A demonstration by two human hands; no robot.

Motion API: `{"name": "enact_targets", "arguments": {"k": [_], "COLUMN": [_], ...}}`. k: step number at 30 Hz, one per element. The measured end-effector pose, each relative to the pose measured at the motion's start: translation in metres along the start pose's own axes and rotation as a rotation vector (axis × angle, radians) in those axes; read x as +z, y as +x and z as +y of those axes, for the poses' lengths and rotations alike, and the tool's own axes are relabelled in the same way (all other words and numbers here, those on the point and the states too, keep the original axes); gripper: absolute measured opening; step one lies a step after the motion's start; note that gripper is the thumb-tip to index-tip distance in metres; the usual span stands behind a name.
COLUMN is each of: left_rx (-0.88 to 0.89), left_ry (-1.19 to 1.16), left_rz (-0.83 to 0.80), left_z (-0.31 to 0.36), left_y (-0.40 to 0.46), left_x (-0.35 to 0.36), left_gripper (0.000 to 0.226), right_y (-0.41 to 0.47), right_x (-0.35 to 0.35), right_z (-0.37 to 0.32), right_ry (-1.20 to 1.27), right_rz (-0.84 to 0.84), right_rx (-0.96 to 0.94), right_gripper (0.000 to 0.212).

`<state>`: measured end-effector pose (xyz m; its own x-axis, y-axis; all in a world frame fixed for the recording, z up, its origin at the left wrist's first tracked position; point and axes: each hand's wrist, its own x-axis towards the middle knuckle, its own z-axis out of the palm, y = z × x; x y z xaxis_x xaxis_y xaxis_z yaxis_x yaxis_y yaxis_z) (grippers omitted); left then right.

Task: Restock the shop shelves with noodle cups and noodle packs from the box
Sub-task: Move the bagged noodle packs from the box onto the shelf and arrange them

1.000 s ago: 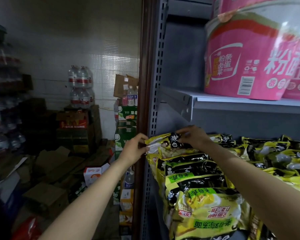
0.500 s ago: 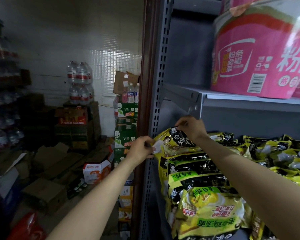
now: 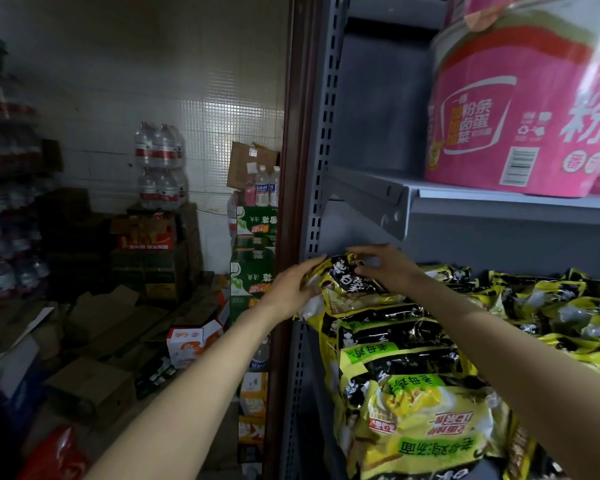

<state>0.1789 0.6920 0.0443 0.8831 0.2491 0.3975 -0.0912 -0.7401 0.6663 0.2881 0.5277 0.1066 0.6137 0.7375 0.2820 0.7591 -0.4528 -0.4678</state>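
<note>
A yellow-and-black noodle pack (image 3: 349, 284) lies on top of a leaning stack of like packs (image 3: 406, 382) at the left end of the lower shelf. My left hand (image 3: 290, 289) holds the pack's left end, fingers along its edge. On the pack's upper right part my right hand (image 3: 387, 268) arches, its fingertips and thumb pinching the far edge. More of the same packs (image 3: 551, 306) fill the shelf to the right. Big pink noodle cups (image 3: 520, 116) stand on the upper shelf (image 3: 482, 197).
The grey slotted shelf upright (image 3: 317, 188) and a dark door frame stand just left of the packs. Beyond are flattened cardboard boxes (image 3: 94, 382) on the floor, stacked green cartons (image 3: 253, 271) and shrink-wrapped water bottles (image 3: 160, 164).
The top pack has gone from tilted up to lying flatter on the stack. My left hand has moved right, from pinching the corner to holding the pack's end. My right hand stays on the top edge.
</note>
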Motion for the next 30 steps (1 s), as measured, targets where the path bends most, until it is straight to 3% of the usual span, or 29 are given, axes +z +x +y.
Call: {"name": "enact_targets", "arguments": {"k": [3, 6, 9, 18, 24, 30], "left_rx": [0.053, 0.069, 0.072, -0.174, -0.037, -0.012], "left_ry": [0.095, 0.144, 0.070, -0.317, -0.078, -0.048], "left_rz": [-0.039, -0.044, -0.030, -0.069, 0.134, 0.071], "left_z": [-0.009, -0.015, -0.016, -0.020, -0.020, -0.009], "left_y": [-0.001, -0.006, -0.014, -0.018, -0.005, -0.006], "left_x": [-0.005, -0.008, -0.008, 0.022, 0.006, -0.002], "left_gripper": [0.070, 0.071, 0.067, 0.072, 0.045, 0.037], "right_y": [-0.005, -0.006, -0.003, -0.005, -0.005, -0.014], "right_x": [0.000, 0.004, 0.007, 0.012, 0.011, 0.005], "right_z": [0.001, -0.003, -0.005, -0.008, -0.002, -0.006], "right_ry": [0.201, 0.203, 0.031, -0.061, -0.141, -0.125], "right_rz": [-0.121, -0.146, -0.098, -0.141, -0.169, -0.162], "right_rx": [0.013, 0.015, -0.013, -0.046, -0.046, -0.028], "right_gripper": [0.051, 0.051, 0.047, 0.043, 0.032, 0.032]}}
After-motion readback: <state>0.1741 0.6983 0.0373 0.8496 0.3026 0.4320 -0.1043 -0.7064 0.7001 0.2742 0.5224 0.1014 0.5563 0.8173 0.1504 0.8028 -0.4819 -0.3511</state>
